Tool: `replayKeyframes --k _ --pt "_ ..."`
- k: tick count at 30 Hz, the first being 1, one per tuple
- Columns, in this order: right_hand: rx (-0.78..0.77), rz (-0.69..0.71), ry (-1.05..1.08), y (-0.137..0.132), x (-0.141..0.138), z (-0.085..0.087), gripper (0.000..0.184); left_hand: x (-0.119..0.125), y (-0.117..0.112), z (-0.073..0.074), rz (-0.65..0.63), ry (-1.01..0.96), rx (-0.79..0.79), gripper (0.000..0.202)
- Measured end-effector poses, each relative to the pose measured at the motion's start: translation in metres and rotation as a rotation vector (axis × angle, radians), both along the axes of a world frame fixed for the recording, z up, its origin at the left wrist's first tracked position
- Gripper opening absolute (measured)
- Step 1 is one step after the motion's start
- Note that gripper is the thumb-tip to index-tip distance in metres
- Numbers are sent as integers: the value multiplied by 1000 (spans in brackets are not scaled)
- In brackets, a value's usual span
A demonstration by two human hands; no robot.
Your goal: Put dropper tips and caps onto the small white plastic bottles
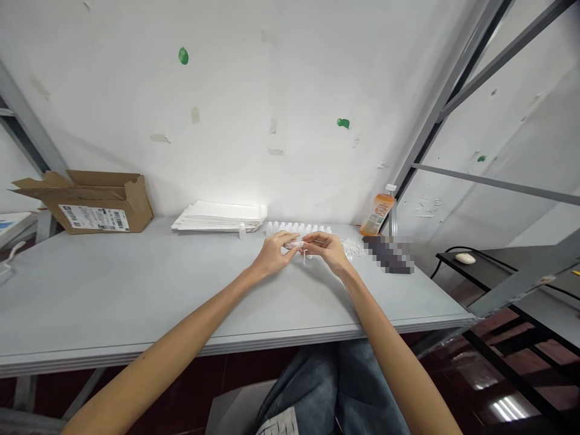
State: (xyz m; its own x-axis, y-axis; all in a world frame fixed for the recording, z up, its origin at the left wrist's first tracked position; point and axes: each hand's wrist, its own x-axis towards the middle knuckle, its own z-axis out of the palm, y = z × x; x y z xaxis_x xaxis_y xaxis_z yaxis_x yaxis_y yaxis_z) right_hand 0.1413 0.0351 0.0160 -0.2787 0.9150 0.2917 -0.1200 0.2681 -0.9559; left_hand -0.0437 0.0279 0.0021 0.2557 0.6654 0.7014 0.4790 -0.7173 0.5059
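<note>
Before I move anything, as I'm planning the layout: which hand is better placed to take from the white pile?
Probably the right hand: the pile of small white pieces lies just beside it, while the left hand is farther off.

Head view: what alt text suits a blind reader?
Left hand and right hand meet at a small whitish piece above a grey table; small white bottles stand in a row behind. An open brown cardboard box sits at left.

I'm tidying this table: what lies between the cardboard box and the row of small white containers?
A stack of flat white sheets and, in front of its right end, one small white container standing upright; the head view shows this.
</note>
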Motion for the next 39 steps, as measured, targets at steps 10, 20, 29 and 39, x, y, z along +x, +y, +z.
replayKeyframes --k 10,20,29,39 --pt "-26 79 -105 -6 -3 2 34 -8 1 3 -100 -83 -317 30" --pt "-59 111 -2 -2 -7 -8 26 -11 3 1 -101 28 -63 20" --pt "-105 102 59 1 -9 -12 23 -12 6 -7 -111 153 199 24" --pt "-236 126 61 -3 -8 -3 27 -13 -2 -2 -56 375 221 35"
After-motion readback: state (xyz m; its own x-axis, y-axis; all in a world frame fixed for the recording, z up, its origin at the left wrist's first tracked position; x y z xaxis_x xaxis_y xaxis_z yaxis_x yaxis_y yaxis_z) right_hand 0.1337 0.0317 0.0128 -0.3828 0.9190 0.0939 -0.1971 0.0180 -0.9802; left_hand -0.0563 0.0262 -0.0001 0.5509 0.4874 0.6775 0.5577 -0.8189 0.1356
